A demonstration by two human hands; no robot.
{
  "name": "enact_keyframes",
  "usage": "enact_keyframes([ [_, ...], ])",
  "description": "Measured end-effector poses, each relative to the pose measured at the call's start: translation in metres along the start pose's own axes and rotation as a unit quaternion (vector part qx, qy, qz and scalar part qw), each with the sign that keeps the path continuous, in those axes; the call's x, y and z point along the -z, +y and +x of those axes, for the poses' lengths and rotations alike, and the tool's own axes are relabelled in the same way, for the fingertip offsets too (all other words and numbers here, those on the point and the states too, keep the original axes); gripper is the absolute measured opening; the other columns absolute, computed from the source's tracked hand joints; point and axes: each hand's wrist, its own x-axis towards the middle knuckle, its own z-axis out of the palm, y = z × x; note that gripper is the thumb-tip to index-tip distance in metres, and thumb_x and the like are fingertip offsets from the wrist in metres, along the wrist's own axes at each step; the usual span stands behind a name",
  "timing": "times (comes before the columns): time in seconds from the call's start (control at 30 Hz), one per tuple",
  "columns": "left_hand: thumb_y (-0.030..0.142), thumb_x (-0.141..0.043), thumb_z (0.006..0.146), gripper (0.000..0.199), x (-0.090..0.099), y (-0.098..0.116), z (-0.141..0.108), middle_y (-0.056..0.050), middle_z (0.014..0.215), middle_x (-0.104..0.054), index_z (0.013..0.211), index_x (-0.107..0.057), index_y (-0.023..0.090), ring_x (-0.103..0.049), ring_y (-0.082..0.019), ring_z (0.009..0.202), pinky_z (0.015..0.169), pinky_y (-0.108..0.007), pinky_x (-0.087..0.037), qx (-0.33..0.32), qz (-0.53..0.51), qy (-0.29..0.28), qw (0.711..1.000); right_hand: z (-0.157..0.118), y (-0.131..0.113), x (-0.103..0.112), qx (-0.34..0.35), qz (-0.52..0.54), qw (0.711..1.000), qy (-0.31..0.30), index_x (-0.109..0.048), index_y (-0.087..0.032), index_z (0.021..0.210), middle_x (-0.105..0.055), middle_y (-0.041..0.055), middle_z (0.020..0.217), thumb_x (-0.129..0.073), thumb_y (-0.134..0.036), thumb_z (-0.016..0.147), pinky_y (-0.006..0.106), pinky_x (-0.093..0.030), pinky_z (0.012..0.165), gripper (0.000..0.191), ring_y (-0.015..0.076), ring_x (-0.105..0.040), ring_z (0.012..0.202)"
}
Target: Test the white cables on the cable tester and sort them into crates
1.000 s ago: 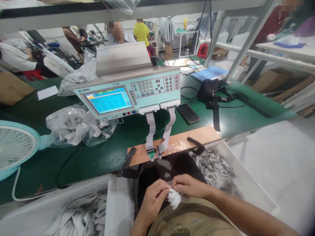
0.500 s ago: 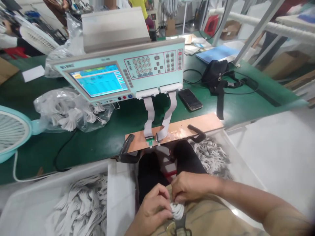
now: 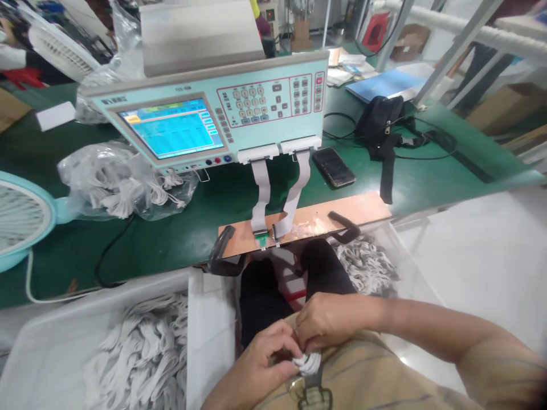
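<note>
Close to my body, a coiled bundle of white cable [image 3: 308,363] is held at my lap. My left hand [image 3: 271,359] pinches its left side between thumb and fingers. Over the top of the same bundle, my right hand [image 3: 325,322] is closed, its fingertips pressed near those of the left; they partly hide the coil. Beyond my knees, two grey ribbon cables [image 3: 298,185] run from a light-blue tester [image 3: 256,131] with a lit screen down to small connectors [image 3: 262,239] on an orange-brown board [image 3: 363,210].
White bins of coiled cables stand at left [image 3: 192,319] and right [image 3: 410,267]. Black clamps [image 3: 222,250] grip the board's edge. On the green table [image 3: 171,245] lie bagged cables [image 3: 123,188], a phone [image 3: 334,167] and a black bag [image 3: 380,122]. A fan [image 3: 21,222] stands left.
The view has shifted slightly, so the table and tester sit a little higher. Both hands stay on the cable bundle, with only small finger movements.
</note>
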Motion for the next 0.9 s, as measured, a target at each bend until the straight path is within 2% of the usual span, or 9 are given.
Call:
enact_keyframes([
  [0.13, 0.004, -0.06, 0.071, 0.018, 0.002, 0.005, 0.001, -0.003, 0.08, -0.06, 0.076, -0.069, 0.019, -0.055, -0.016, 0.076, 0.068, -0.024, -0.042, -0.009, 0.03, -0.01, 0.999, 0.001, -0.003, 0.001, 0.001, -0.025, 1.0, 0.01, -0.062, -0.019, 0.086, -0.067, 0.0052, 0.078, -0.04, -0.031, 0.093, 0.021, -0.04, 0.062, 0.026, 0.0132, -0.059, 0.071],
  [0.27, 0.004, -0.063, 0.066, 0.013, 0.002, 0.004, 0.006, 0.0, 0.074, -0.056, 0.069, -0.067, 0.016, -0.051, -0.013, 0.069, 0.061, -0.021, -0.038, 0.043, 0.018, 0.005, 0.999, 0.004, -0.009, -0.005, -0.007, -0.091, 0.996, 0.026, -0.061, -0.016, 0.081, -0.066, 0.0056, 0.075, -0.047, -0.024, 0.089, 0.023, -0.041, 0.061, 0.018, 0.0137, -0.059, 0.068],
  [0.37, 0.009, -0.066, 0.064, 0.011, 0.001, -0.003, 0.009, 0.002, 0.072, -0.051, 0.072, -0.061, 0.015, -0.046, -0.009, 0.062, 0.056, -0.02, -0.035, 0.099, -0.094, 0.009, 0.991, 0.004, -0.01, -0.015, -0.032, -0.117, 0.991, 0.063, -0.059, -0.015, 0.077, -0.065, 0.0054, 0.072, -0.05, -0.019, 0.082, 0.023, -0.041, 0.059, 0.011, 0.0137, -0.058, 0.065],
  [0.43, 0.014, -0.069, 0.064, 0.016, -0.002, -0.012, 0.011, 0.003, 0.067, -0.049, 0.075, -0.057, 0.015, -0.044, -0.008, 0.059, 0.054, -0.019, -0.035, 0.118, -0.213, -0.003, 0.97, 0.002, -0.009, -0.019, -0.052, -0.122, 0.987, 0.086, -0.058, -0.015, 0.075, -0.064, 0.0046, 0.07, -0.05, -0.018, 0.081, 0.022, -0.041, 0.057, 0.01, 0.0132, -0.058, 0.063],
  [0.5, 0.019, -0.07, 0.066, 0.018, -0.007, -0.021, 0.014, 0.003, 0.064, -0.05, 0.074, -0.054, 0.015, -0.046, -0.009, 0.058, 0.054, -0.019, -0.036, 0.117, -0.308, 0.011, 0.944, 0.0, -0.007, -0.02, -0.066, -0.118, 0.986, 0.092, -0.058, -0.015, 0.076, -0.064, 0.0039, 0.07, -0.05, -0.02, 0.083, 0.022, -0.04, 0.057, 0.012, 0.0125, -0.058, 0.063],
  [0.6, 0.026, -0.07, 0.07, 0.022, -0.017, -0.033, 0.017, 0.003, 0.062, -0.052, 0.074, -0.052, 0.015, -0.047, -0.008, 0.052, 0.05, -0.02, -0.038, 0.122, -0.391, 0.049, 0.911, -0.003, -0.007, -0.012, -0.045, -0.107, 0.991, 0.067, -0.058, -0.016, 0.081, -0.065, 0.0032, 0.076, -0.049, -0.026, 0.089, 0.021, -0.04, 0.06, 0.016, 0.0112, -0.058, 0.067],
  [0.67, 0.03, -0.07, 0.071, 0.023, -0.022, -0.037, 0.018, 0.004, 0.06, -0.052, 0.075, -0.052, 0.016, -0.047, -0.008, 0.048, 0.047, -0.02, -0.039, 0.132, -0.418, 0.056, 0.897, -0.003, -0.011, -0.003, -0.019, -0.114, 0.993, 0.031, -0.059, -0.017, 0.083, -0.065, 0.002, 0.077, -0.047, -0.027, 0.091, 0.021, -0.039, 0.06, 0.018, 0.0102, -0.058, 0.069],
  [0.77, 0.032, -0.069, 0.073, 0.023, -0.026, -0.039, 0.019, 0.004, 0.06, -0.052, 0.077, -0.053, 0.016, -0.048, -0.007, 0.048, 0.047, -0.019, -0.04, 0.132, -0.427, 0.059, 0.893, 0.001, -0.022, 0.007, -0.018, -0.169, 0.985, -0.034, -0.059, -0.016, 0.078, -0.065, 0.0008, 0.077, -0.049, -0.023, 0.09, 0.024, -0.035, 0.053, 0.018, 0.0107, -0.057, 0.069],
  [0.9, 0.035, -0.068, 0.074, 0.024, -0.027, -0.039, 0.019, 0.004, 0.062, -0.053, 0.078, -0.054, 0.016, -0.049, -0.008, 0.048, 0.047, -0.02, -0.04, 0.142, -0.416, 0.057, 0.896, 0.01, -0.039, 0.008, -0.033, -0.236, 0.966, -0.099, -0.059, -0.015, 0.074, -0.065, 0.0009, 0.077, -0.053, -0.011, 0.084, 0.027, -0.031, 0.047, 0.013, 0.0125, -0.056, 0.066],
])
